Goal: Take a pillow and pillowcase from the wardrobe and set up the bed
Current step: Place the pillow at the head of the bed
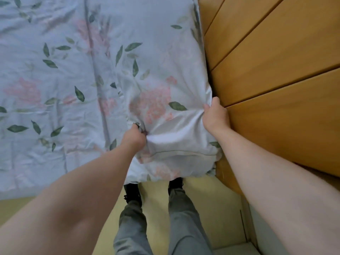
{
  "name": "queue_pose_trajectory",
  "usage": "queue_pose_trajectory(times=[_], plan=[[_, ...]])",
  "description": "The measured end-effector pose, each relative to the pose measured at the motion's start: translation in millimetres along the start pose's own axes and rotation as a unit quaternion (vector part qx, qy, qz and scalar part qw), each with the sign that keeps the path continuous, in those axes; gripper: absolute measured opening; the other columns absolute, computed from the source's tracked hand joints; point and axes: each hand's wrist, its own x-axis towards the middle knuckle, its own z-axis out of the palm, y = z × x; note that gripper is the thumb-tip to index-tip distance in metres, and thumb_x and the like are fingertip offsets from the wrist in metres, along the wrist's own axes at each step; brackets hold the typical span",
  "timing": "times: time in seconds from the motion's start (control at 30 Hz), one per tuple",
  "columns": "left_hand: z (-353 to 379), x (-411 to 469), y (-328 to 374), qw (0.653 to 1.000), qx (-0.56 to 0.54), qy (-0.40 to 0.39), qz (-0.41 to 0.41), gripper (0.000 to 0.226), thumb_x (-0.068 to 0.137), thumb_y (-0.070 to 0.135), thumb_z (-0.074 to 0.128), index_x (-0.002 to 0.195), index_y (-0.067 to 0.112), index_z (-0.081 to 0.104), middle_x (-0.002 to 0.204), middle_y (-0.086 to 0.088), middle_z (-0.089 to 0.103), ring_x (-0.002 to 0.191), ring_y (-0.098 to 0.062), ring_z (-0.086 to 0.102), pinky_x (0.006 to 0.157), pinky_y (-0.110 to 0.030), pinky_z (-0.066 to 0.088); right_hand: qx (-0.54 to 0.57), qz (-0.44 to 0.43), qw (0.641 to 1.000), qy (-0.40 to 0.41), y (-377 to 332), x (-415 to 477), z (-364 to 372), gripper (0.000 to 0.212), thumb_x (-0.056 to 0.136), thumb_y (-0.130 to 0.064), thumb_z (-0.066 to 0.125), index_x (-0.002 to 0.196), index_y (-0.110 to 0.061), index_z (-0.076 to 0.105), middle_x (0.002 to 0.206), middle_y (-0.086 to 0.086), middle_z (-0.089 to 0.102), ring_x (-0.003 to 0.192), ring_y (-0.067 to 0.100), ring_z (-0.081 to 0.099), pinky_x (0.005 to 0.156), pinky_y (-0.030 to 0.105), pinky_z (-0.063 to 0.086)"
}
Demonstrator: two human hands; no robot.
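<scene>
A pillow in a pale blue pillowcase (161,74) with pink flowers and green leaves lies along the right side of the bed, against the wooden headboard. Its near end hangs over the bed's edge. My left hand (133,136) is shut on a bunch of the pillowcase fabric at the near left side. My right hand (215,115) pinches the pillowcase at its right edge, close to the wood. The bed (46,89) is covered with a sheet of the same floral print.
A wooden panelled headboard (272,70) runs along the right, touching the pillow. Yellowish floor (156,190) lies below the bed edge, with my legs in grey trousers and black shoes (132,192) standing at it. A pale wall strip is at the lower right.
</scene>
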Motion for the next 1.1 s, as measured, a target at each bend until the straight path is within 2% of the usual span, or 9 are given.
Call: queue_pose_trajectory(times=[0.23,0.33,0.47,0.57,0.67,0.77,0.87,0.97,1.1], plan=[[31,-52,-35,0.998,0.038,0.044,-0.012,0.025,0.098,0.015,0.046,0.123,0.013,0.042,0.112,-0.020,0.064,0.096,-0.039,0.063,0.069,-0.040,0.045,-0.109,0.043,0.992,-0.056,41,-48,17,0.018,0.106,-0.031,0.028,0.104,-0.016,0.037,0.108,0.015,0.062,0.083,0.033,0.055,0.066,0.040,0.044],[47,-55,-44,0.990,0.126,-0.027,-0.053,0.065,0.095,0.015,0.051,0.154,0.012,0.022,0.133,-0.019,0.058,0.115,-0.039,0.061,0.085,-0.042,0.049,-0.173,0.105,0.975,-0.093,51,-61,32,0.031,0.099,-0.022,0.042,0.128,-0.013,0.034,0.130,0.017,0.049,0.110,0.037,0.054,0.080,0.044,0.046],[45,-66,-44,0.960,0.254,-0.042,-0.110,0.084,0.098,0.024,0.045,0.161,0.017,-0.010,0.160,-0.019,0.031,0.137,-0.039,0.046,0.109,-0.051,0.044,-0.302,-0.077,0.950,-0.013,59,-85,36,0.058,0.087,-0.015,0.051,0.141,-0.017,0.029,0.144,0.013,0.030,0.126,0.033,0.039,0.102,0.042,0.039],[32,-88,-38,0.925,0.359,0.041,0.116,0.088,0.091,0.013,0.051,0.162,0.020,0.000,0.169,-0.010,0.010,0.147,-0.035,0.031,0.110,-0.051,0.040,-0.295,-0.074,0.928,-0.217,63,-90,33,0.051,0.097,-0.017,0.042,0.147,-0.019,0.035,0.150,0.010,0.038,0.131,0.032,0.043,0.103,0.043,0.041],[21,-104,-31,0.894,0.400,-0.159,0.122,0.066,0.096,0.007,0.051,0.158,0.014,0.029,0.160,-0.009,0.037,0.139,-0.031,0.045,0.107,-0.042,0.047,-0.342,-0.001,0.821,-0.458,61,-103,24,0.040,0.102,-0.020,0.044,0.139,-0.008,0.050,0.139,0.014,0.053,0.121,0.032,0.053,0.102,0.037,0.043],[-1,-132,-22,0.917,0.357,-0.161,0.082,0.041,0.100,0.009,0.047,0.140,0.007,0.049,0.140,-0.013,0.055,0.116,-0.031,0.059,0.087,-0.036,0.050,-0.324,-0.024,0.876,-0.356,43,-117,8,0.029,0.100,-0.013,0.043,0.119,-0.003,0.063,0.121,0.015,0.063,0.098,0.029,0.059,0.078,0.033,0.050],[-30,-165,-10,0.960,0.235,-0.098,0.119,0.046,0.103,0.020,0.041,0.150,0.018,0.043,0.148,-0.010,0.052,0.128,-0.032,0.055,0.102,-0.041,0.050,-0.182,-0.047,0.951,-0.244,3,-136,-15,0.031,0.102,-0.018,0.039,0.097,-0.005,0.066,0.097,0.014,0.066,0.081,0.029,0.057,0.064,0.030,0.043],[-64,-207,-1,0.978,0.139,-0.051,0.147,0.044,0.105,0.029,0.041,0.148,0.022,0.046,0.146,-0.008,0.056,0.127,-0.031,0.057,0.103,-0.041,0.050,-0.095,-0.110,0.968,-0.204,-48,-169,-42,0.040,0.103,-0.021,0.035,0.067,-0.013,0.049,0.068,0.004,0.051,0.062,0.021,0.046,0.050,0.030,0.028],[-119,-265,-17,0.981,0.102,0.015,0.164,0.041,0.102,0.036,0.045,0.140,0.025,0.053,0.139,-0.004,0.061,0.123,-0.028,0.059,0.100,-0.042,0.051,-0.038,-0.203,0.968,-0.142,-107,-224,-70,0.043,0.102,-0.027,0.041,0.062,-0.013,0.050,0.061,0.001,0.052,0.067,0.026,0.052,0.060,0.033,0.034]])
